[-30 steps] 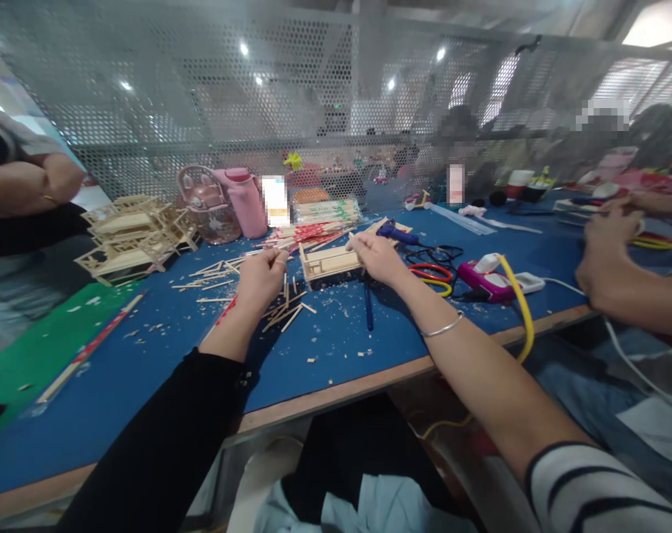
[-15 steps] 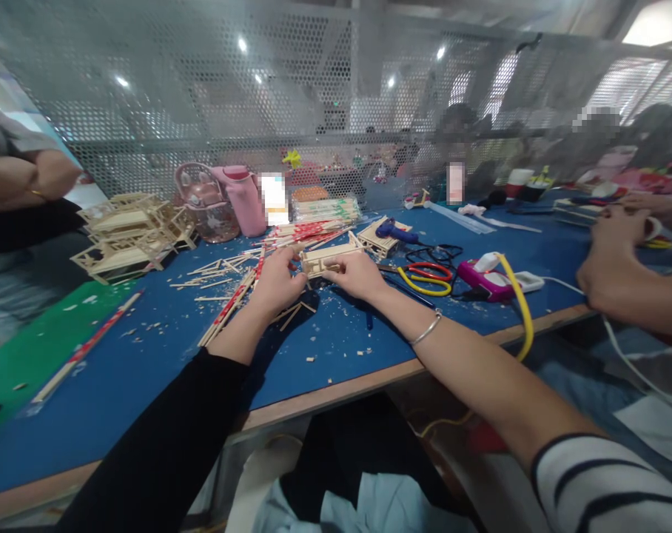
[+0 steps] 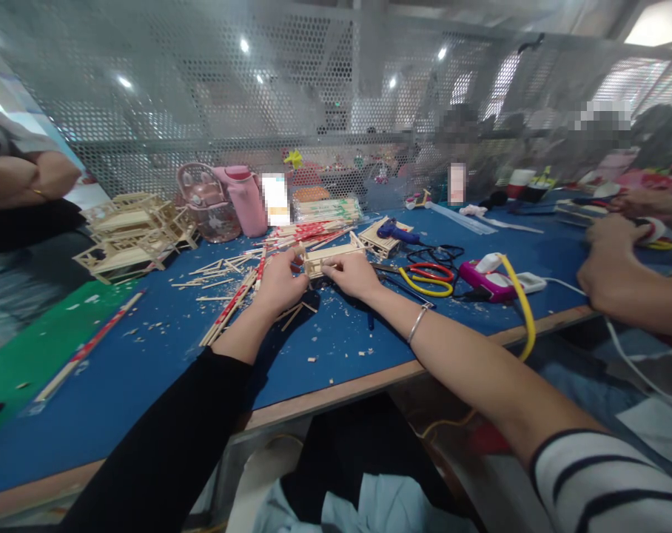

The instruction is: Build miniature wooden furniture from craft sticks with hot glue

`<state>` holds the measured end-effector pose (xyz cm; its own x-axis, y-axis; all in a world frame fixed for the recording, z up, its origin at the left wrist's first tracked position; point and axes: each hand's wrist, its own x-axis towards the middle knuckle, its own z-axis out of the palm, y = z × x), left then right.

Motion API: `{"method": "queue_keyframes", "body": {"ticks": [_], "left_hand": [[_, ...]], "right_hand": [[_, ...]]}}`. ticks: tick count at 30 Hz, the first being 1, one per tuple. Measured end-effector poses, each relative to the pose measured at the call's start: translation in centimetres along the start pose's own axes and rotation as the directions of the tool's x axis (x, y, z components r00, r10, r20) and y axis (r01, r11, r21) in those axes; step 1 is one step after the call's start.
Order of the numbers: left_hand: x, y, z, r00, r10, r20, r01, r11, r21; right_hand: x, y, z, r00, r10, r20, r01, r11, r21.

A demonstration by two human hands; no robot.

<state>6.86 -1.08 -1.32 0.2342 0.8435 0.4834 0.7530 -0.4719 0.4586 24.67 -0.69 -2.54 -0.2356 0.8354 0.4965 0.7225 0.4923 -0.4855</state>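
Between my hands is a small wooden stick model (image 3: 331, 255), pale and frame-like, just over the blue table. My left hand (image 3: 281, 283) grips its left end with thumb and fingers. On the near right side, my right hand (image 3: 354, 274) has its thumb and fingers closed on the model, covering part of it. Loose wooden sticks (image 3: 217, 272) lie left of my left hand, and a red-banded bundle of sticks (image 3: 233, 305) runs beside my wrist. A blue glue gun (image 3: 397, 232) rests on another stick piece (image 3: 376, 238) just beyond my right hand.
Scissors with red and yellow handles (image 3: 428, 280) and a purple power strip (image 3: 488, 280) with cables lie to the right. Finished stick models (image 3: 128, 233) and a pink bottle (image 3: 246, 201) stand at the back left. Another person's hands (image 3: 616, 237) work at far right.
Both hands keep hold of the stick model in nearly the same place. My right wrist has turned slightly, and the bracelet has shifted a little. The view has moved very slightly.
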Motion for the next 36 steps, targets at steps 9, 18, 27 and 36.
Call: {"method": "queue_keyframes", "body": {"ticks": [9, 18, 27, 36], "left_hand": [[-0.15, 0.07, -0.15, 1.0, 0.019, -0.005, -0.019, 1.0, -0.003], [-0.12, 0.2, -0.13, 0.999, 0.036, -0.007, -0.036, 0.999, 0.011], [-0.15, 0.45, -0.3, 1.0, 0.018, -0.003, -0.018, 0.999, 0.032], [-0.19, 0.53, -0.29, 0.999, 0.031, -0.011, -0.03, 0.999, 0.027]], "right_hand": [[-0.3, -0.54, 0.06, 1.0, 0.017, -0.023, -0.019, 0.996, -0.085], [-0.61, -0.68, 0.12, 0.998, 0.02, -0.052, -0.027, 0.992, -0.127], [-0.61, -0.78, 0.16, 0.999, 0.03, -0.031, -0.033, 0.995, -0.09], [-0.54, -0.82, 0.21, 0.999, 0.008, -0.034, -0.01, 0.997, -0.074]]}}
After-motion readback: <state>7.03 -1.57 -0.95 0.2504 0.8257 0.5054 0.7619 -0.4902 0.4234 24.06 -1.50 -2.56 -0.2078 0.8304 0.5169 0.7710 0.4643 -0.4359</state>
